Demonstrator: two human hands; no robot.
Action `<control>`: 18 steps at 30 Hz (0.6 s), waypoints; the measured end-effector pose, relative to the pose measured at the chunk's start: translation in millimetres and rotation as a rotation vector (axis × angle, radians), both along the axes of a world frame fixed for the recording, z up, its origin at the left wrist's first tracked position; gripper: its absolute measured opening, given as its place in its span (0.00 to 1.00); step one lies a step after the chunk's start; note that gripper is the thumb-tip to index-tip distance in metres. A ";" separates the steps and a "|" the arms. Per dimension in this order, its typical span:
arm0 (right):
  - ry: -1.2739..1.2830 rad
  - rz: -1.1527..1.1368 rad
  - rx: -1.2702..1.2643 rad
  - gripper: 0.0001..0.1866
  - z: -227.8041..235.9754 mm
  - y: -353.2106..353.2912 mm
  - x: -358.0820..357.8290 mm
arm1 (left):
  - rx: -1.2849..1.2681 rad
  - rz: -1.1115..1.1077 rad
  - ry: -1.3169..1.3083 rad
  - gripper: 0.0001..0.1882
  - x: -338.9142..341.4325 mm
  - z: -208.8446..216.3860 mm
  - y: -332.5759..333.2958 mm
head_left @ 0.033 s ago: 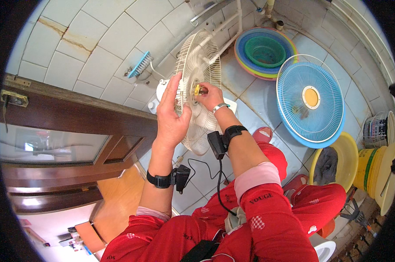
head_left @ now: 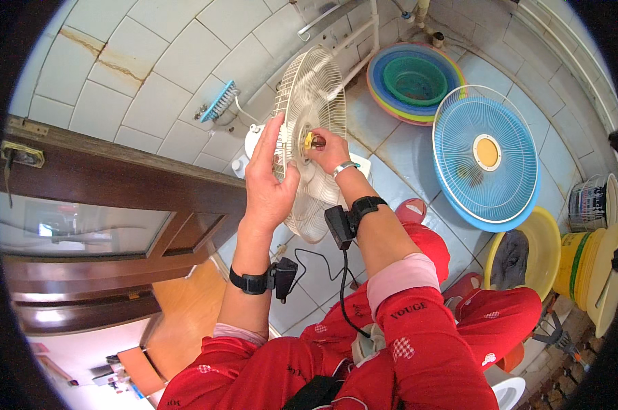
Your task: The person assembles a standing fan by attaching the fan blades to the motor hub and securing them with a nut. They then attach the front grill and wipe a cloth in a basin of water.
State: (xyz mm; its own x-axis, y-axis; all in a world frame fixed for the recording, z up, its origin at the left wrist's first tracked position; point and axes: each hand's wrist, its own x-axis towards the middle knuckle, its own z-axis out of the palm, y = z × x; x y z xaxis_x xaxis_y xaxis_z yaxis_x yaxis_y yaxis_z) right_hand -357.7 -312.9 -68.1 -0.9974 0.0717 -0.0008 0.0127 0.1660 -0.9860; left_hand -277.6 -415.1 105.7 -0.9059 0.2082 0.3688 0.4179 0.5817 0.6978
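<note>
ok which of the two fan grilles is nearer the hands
The white rear grille behind the translucent blades, with the left hand and right hand close by it. The orange-centred front grille sits apart, over the blue basin.

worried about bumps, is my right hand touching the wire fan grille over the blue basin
Apart: head view shows tiled floor between right hand and wire fan grille.

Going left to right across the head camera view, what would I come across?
Door latch, blue brush, left hand, right hand, green basin, round fan grille, yellow bucket.
</note>
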 end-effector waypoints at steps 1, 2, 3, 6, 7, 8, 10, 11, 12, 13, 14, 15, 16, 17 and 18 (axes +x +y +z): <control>0.025 -0.014 0.011 0.29 0.5 -0.8 0.3 | 0.024 0.002 -0.003 0.38 -0.6 0.1 0.2; 0.034 -0.030 0.028 0.29 1.0 -1.4 0.5 | 0.048 0.004 -0.006 0.38 -1.0 0.4 0.2; 0.052 -0.032 0.021 0.29 1.2 -1.9 1.1 | 0.074 0.005 -0.021 0.38 -1.5 0.7 0.4; 0.043 -0.032 -0.006 0.28 1.0 -2.1 2.1 | 0.064 -0.004 -0.016 0.38 -0.5 1.5 -1.0; 0.032 -0.025 -0.031 0.28 0.5 -1.6 1.7 | 0.064 -0.020 -0.035 0.37 0.7 1.7 -3.1; -0.007 -0.033 -0.044 0.27 -0.2 -1.1 1.2 | 0.063 -0.031 -0.073 0.38 1.8 1.6 -6.2; 0.004 -0.015 -0.044 0.26 -1.9 -0.5 -1.0 | 0.173 -0.089 -0.121 0.38 -0.1 -0.8 -15.3; 0.010 -0.020 -0.040 0.26 -3.1 -0.6 -1.9 | 0.283 -0.132 -0.131 0.38 -3.6 -3.1 -21.6; 0.010 -0.015 -0.047 0.26 -4.3 -1.0 -3.1 | 0.392 -0.180 -0.139 0.38 -8.7 -6.1 -29.3; 0.025 -0.018 -0.056 0.25 -5.7 -1.7 -3.9 | 0.395 -0.140 -0.163 0.38 -16.5 -8.7 -39.0; 0.017 -0.014 -0.058 0.25 -7.2 -2.5 -4.7 | 0.368 -0.087 -0.154 0.37 -24.8 -12.2 -49.5; 0.021 -0.011 -0.082 0.25 -8.6 -3.1 -5.0 | 0.200 -0.009 -0.168 0.36 -37.6 -16.2 -60.1; 0.002 -0.003 -0.099 0.25 -10.0 -3.5 -5.4 | 0.050 0.048 -0.173 0.35 -50.6 -23.0 -67.8; -0.047 -0.006 -0.103 0.25 -10.8 -3.8 -6.3 | -0.277 -0.020 -0.073 0.35 -61.1 -31.1 -72.9; -0.004 0.004 -0.099 0.25 -11.2 -4.5 -7.0 | -0.594 -0.069 -0.006 0.36 -70.2 -38.9 -77.1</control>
